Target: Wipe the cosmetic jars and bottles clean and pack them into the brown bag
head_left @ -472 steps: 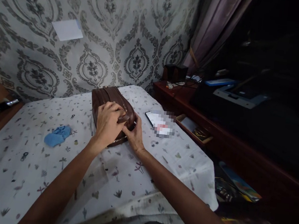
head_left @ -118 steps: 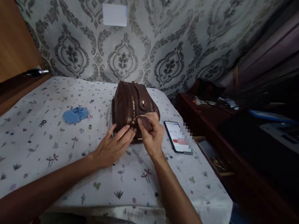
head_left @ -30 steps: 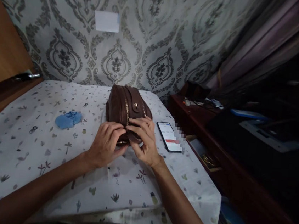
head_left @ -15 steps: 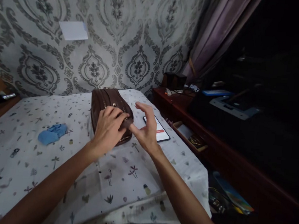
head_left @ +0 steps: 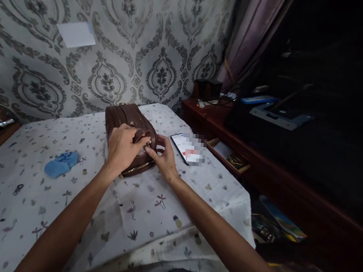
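A brown leather bag (head_left: 136,114) with gold-coloured zippers and studs lies on the patterned white sheet. My left hand (head_left: 124,145) rests over its near end, fingers curled round a small brown loop of the bag and thumb stretched toward a metal fitting (head_left: 148,143). At the bag's near right corner, my right hand (head_left: 165,156) has its thumb beside that fitting and its fingers behind the edge, gripping the bag there. The exact part between the right fingers is partly hidden. Right of the bag lies a phone (head_left: 183,147) with a lit screen, partly pixelated.
A crumpled blue cloth (head_left: 62,163) lies left on the sheet (head_left: 125,234). To the right stands a dark red wooden desk (head_left: 200,112) with an open drawer (head_left: 228,154) and cables on top. A patterned wall, bearing a white paper (head_left: 76,34), closes off the far side.
My right hand has closed from a spread pose onto the bag's near right corner. The left thumb has moved to the metal fitting, and a brown loop now stands up. The view has shifted slightly.
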The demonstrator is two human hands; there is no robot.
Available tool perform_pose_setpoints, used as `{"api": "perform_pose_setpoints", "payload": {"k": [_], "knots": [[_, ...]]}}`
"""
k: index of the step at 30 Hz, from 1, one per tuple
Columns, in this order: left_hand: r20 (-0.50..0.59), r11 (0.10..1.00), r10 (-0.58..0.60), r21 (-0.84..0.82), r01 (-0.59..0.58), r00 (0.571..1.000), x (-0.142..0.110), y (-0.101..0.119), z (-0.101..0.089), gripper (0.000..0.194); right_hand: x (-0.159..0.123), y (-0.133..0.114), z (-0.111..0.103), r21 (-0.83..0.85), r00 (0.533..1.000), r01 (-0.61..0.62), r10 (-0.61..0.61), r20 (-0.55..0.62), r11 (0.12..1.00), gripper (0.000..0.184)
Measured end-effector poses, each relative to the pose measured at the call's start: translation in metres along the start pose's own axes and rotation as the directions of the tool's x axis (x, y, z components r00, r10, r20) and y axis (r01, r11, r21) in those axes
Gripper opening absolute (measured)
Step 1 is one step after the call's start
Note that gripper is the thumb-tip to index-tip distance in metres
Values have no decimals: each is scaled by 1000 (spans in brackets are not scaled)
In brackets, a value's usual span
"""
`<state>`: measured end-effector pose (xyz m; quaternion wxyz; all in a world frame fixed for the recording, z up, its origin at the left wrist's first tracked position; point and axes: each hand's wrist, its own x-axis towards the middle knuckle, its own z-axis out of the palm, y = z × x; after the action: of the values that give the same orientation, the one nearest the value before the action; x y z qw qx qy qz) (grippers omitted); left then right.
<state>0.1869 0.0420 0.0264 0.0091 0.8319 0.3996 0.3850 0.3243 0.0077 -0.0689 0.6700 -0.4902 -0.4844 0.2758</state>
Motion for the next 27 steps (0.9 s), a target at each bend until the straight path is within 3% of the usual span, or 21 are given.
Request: {"api": "perform_pose_setpoints", "payload": {"k": [9, 22, 27], "knots": [[12, 998, -17, -52, 18, 1000, -8, 5, -2, 5, 1, 7, -1, 7, 999, 52, -52, 8, 999, 60], [-20, 996, 83, 34, -83, 996, -14, 3, 0, 8, 0, 16, 2, 30, 1000, 3, -3, -13, 1000, 62], [39, 992, 124, 28, -126, 991, -14, 4, -3, 10, 0, 18, 3, 15, 1000, 26, -26, 1, 1000, 62]]}}
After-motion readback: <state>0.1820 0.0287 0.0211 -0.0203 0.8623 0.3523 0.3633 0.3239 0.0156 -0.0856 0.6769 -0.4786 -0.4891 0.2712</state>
